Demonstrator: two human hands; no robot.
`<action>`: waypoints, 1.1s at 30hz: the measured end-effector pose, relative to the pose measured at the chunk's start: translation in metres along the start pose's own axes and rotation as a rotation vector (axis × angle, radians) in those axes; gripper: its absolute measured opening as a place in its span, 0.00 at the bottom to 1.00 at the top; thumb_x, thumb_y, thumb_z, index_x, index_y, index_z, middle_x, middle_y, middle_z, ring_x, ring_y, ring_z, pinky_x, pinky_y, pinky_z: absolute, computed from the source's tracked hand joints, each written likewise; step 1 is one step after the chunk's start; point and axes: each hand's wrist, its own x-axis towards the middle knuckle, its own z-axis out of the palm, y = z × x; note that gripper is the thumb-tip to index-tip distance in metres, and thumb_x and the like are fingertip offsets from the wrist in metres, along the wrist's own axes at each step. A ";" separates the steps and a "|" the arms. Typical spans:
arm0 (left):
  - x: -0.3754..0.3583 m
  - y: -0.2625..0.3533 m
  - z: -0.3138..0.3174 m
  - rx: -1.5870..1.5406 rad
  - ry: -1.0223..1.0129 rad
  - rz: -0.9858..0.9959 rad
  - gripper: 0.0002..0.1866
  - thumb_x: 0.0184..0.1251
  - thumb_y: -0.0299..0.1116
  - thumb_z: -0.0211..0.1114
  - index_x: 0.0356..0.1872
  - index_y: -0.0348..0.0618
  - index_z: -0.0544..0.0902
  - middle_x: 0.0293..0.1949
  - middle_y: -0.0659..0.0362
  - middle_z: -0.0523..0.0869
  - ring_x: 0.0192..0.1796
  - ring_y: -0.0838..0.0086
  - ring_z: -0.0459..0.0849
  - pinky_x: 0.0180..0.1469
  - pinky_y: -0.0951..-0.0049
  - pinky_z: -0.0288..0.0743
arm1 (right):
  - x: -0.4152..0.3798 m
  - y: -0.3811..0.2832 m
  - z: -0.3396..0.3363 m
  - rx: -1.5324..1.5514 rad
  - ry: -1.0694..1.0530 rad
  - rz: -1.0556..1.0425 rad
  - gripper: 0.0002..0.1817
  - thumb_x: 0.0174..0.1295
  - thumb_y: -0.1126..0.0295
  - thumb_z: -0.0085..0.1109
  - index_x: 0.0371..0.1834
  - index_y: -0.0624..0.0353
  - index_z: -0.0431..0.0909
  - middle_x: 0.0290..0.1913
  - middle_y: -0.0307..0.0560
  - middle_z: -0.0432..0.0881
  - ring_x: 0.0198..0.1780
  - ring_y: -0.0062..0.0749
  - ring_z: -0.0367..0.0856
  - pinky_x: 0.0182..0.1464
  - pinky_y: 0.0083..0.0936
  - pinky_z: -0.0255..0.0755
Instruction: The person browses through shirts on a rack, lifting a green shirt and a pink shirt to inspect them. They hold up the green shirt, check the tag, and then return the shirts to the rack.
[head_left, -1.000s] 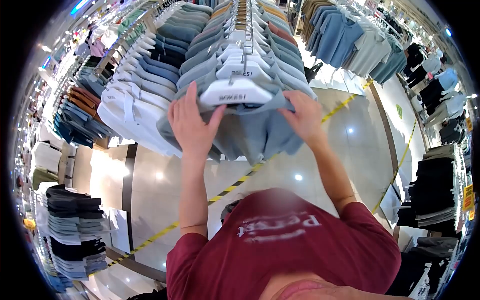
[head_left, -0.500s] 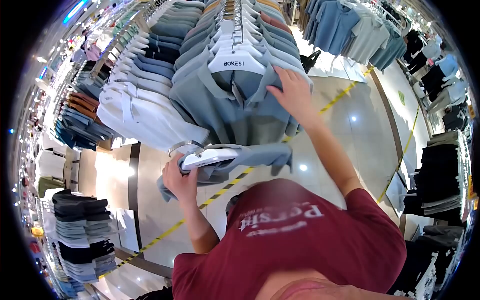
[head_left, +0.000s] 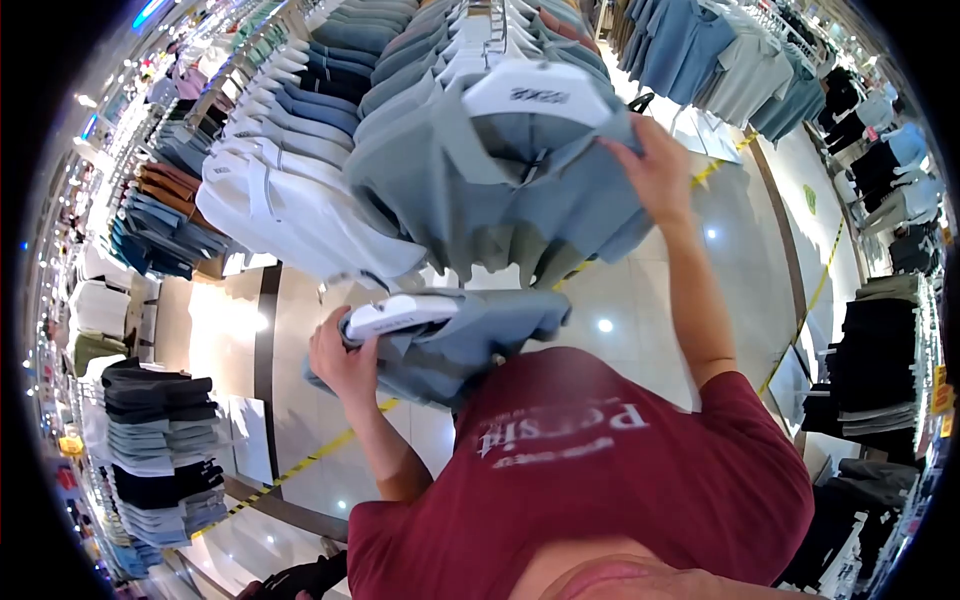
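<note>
My left hand (head_left: 343, 362) is closed round one end of a white hanger (head_left: 403, 314) that carries a blue-grey shirt (head_left: 455, 350). This shirt hangs low in front of my body, below the rack. Up at the right, my right hand (head_left: 658, 168) grips the shoulder of a blue-grey polo shirt (head_left: 560, 190), thumb in front and the other fingers partly hidden. That polo shirt is on a white hanger (head_left: 540, 95) with dark lettering, blurred by motion, at the near end of the row.
More grey and blue shirts (head_left: 400, 70) hang behind on the rack. Left of them is a row with a white shirt (head_left: 300, 220) in front. Folded clothes (head_left: 165, 450) stand stacked at lower left, dark garments (head_left: 880, 350) at right. Yellow-black tape (head_left: 320, 455) crosses the tiled floor.
My right hand has moved right and slightly up, and the front polo shirt with its hanger has shifted right and tilted. My left hand has moved slightly left and down with its shirt.
</note>
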 end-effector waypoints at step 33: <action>0.213 0.078 0.178 0.022 -0.244 0.179 0.35 0.52 0.64 0.78 0.47 0.41 0.82 0.34 0.46 0.89 0.40 0.46 0.88 0.42 0.52 0.80 | -0.232 0.051 -0.368 -0.485 0.206 0.413 0.16 0.60 0.82 0.58 0.52 0.69 0.79 0.46 0.53 0.83 0.46 0.42 0.83 0.54 0.31 0.76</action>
